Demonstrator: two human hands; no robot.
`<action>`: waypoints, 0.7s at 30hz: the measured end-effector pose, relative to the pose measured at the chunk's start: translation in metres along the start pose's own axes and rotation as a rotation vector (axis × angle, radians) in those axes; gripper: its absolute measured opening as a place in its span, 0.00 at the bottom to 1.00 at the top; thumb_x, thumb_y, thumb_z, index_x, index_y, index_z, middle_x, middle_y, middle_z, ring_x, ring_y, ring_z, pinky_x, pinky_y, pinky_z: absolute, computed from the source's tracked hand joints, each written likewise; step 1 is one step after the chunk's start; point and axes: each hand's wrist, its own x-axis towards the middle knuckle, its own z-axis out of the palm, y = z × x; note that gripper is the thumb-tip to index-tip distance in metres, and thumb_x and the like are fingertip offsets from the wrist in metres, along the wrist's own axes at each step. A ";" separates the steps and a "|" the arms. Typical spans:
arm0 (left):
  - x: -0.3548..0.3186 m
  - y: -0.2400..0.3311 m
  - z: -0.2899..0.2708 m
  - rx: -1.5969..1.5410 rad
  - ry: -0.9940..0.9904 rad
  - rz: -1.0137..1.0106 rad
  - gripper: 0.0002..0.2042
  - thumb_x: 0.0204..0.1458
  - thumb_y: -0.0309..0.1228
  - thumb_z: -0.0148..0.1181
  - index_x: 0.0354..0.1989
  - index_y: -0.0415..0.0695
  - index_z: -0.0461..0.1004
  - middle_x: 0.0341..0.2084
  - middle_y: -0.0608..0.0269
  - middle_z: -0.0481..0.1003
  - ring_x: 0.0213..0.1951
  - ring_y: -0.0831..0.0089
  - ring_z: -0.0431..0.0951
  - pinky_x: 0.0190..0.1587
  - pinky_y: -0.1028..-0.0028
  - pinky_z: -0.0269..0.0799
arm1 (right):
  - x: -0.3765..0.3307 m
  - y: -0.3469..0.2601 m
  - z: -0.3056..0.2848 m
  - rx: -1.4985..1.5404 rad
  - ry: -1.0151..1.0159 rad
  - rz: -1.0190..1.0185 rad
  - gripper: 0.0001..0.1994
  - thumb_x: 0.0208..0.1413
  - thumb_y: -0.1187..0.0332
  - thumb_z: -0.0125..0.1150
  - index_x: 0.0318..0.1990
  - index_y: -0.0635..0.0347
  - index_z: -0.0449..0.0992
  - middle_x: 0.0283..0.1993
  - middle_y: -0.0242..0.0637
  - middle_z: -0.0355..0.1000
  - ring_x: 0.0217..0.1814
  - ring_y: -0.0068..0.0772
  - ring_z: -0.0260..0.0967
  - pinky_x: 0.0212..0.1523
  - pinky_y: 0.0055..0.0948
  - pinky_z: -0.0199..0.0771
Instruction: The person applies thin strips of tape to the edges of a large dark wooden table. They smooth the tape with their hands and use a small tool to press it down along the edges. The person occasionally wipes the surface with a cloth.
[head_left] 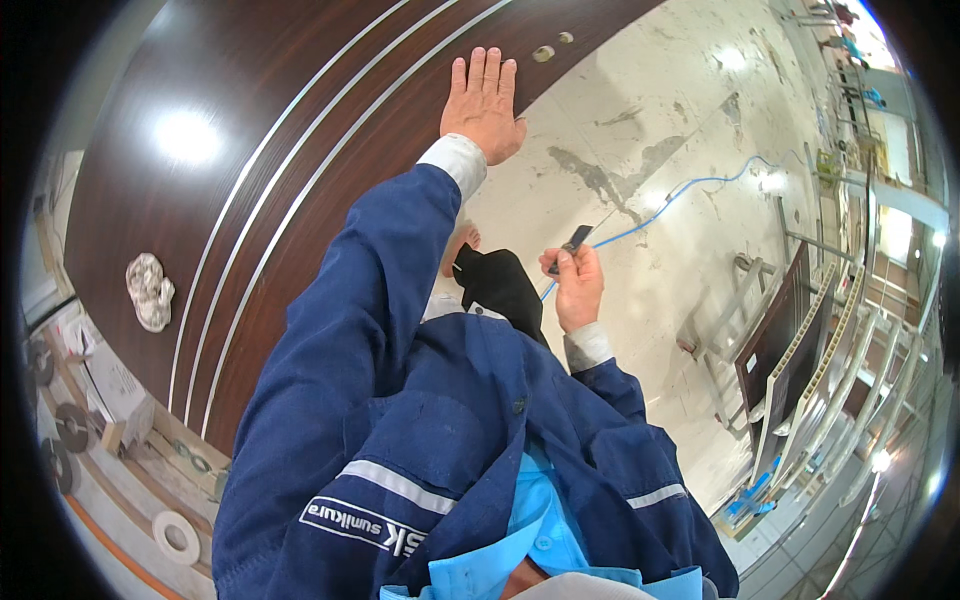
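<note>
A large dark brown wood-grain panel (330, 215) with three silver inlaid strips lies across the left side. My left hand (485, 105) rests flat on it near its right edge, fingers stretched out and holding nothing. Two small cut-outs (543, 54) show in the panel just beyond those fingertips. Lower and to the right, off the panel, my right hand (578, 285) is closed around a small black tool (572, 243). A thin tip seems to stick out of it; its exact kind is unclear.
A crumpled whitish cloth (150, 292) lies on the panel's left part. Rolls of edging tape (176, 537) sit at the lower left. A blue hose (690, 185) runs over the stained pale floor (640, 110). Panels (785, 350) stand on a rack at the right.
</note>
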 end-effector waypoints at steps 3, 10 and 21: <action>0.036 0.010 0.007 0.070 -0.045 0.264 0.38 0.64 0.51 0.55 0.78 0.43 0.55 0.79 0.48 0.52 0.80 0.51 0.44 0.81 0.52 0.35 | 0.035 -0.012 -0.008 -0.013 -0.014 -0.028 0.13 0.72 0.74 0.48 0.59 0.66 0.72 0.42 0.37 0.78 0.39 0.26 0.78 0.44 0.29 0.81; 0.044 -0.004 -0.020 -0.232 -0.030 0.361 0.34 0.65 0.53 0.52 0.74 0.46 0.62 0.77 0.46 0.55 0.80 0.50 0.48 0.80 0.50 0.37 | 0.278 -0.095 -0.048 -0.466 -0.105 -0.457 0.18 0.71 0.67 0.50 0.65 0.56 0.74 0.36 0.35 0.80 0.37 0.29 0.78 0.42 0.34 0.77; 0.009 -0.016 -0.022 0.101 -0.152 -0.140 0.50 0.55 0.68 0.53 0.79 0.45 0.53 0.79 0.46 0.48 0.81 0.50 0.41 0.81 0.50 0.29 | 0.540 -0.202 -0.041 -1.153 -0.080 -0.816 0.26 0.66 0.73 0.48 0.70 0.41 0.70 0.50 0.44 0.81 0.51 0.51 0.79 0.52 0.46 0.79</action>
